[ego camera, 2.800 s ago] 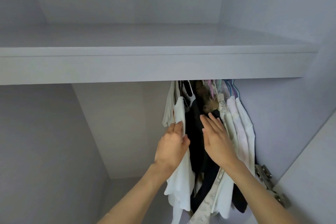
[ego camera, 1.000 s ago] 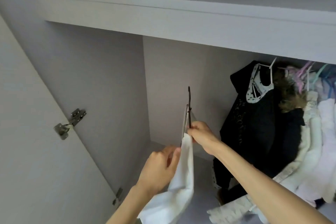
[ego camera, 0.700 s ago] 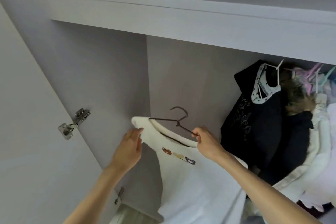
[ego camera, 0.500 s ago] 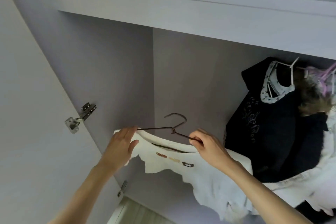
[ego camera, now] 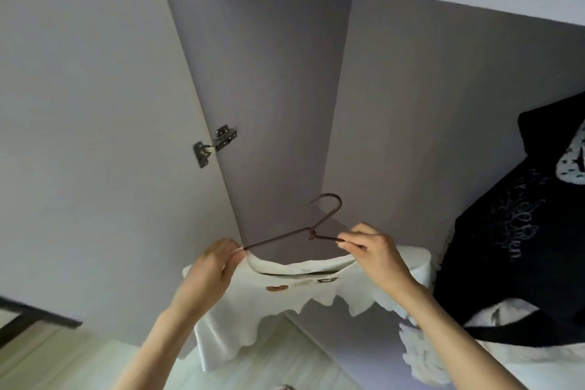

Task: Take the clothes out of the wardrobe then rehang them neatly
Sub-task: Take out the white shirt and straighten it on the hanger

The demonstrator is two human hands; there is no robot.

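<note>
The wardrobe [ego camera: 427, 104] stands open, its pale grey-lilac side and back panels meeting at an inner corner. Its door [ego camera: 95, 104] swings out to the left on a metal hinge [ego camera: 214, 145]. Dark clothes [ego camera: 512, 247] hang inside at the right. Below, a pale wood-look floor [ego camera: 63, 358] shows.

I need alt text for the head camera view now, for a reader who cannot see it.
Two hands hold a white top on a thin wire hanger before an open wardrobe: the left hand pinches the left shoulder, the right hand the hanger's right arm. A black garment hangs at right.
</note>
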